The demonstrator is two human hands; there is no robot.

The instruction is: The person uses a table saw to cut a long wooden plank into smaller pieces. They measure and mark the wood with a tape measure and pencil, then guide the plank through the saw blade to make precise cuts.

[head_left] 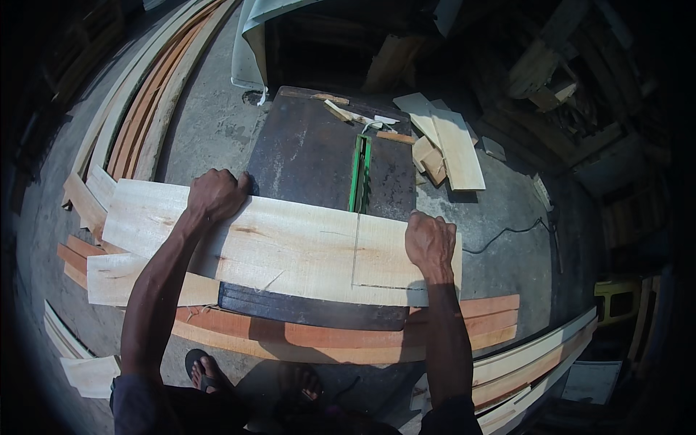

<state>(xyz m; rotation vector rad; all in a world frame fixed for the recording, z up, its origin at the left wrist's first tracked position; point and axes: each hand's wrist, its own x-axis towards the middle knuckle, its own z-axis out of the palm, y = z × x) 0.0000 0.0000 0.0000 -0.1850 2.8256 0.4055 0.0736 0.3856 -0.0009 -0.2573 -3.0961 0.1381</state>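
Observation:
A wide, pale wooden board point(290, 243) lies crosswise over the near part of a dark saw table point(301, 148). My left hand point(217, 195) is closed over the board's far edge, left of the middle. Near the board's right end, my right hand point(431, 245) grips the same far edge, its fingers curled and partly hidden. Thin dark pencil lines run across the board just left of my right hand. Beyond the board, a green-edged slot point(360, 174) in the tabletop lines up roughly with the crosswise line; whether a blade stands in it is hard to make out.
Small offcuts point(355, 116) litter the table's far edge, and larger board pieces point(457, 148) lie to its right. Long planks point(138, 138) rest on the floor at far left. Reddish planks point(290, 341) lie between the table and my feet. More planks point(533, 359) are stacked at lower right.

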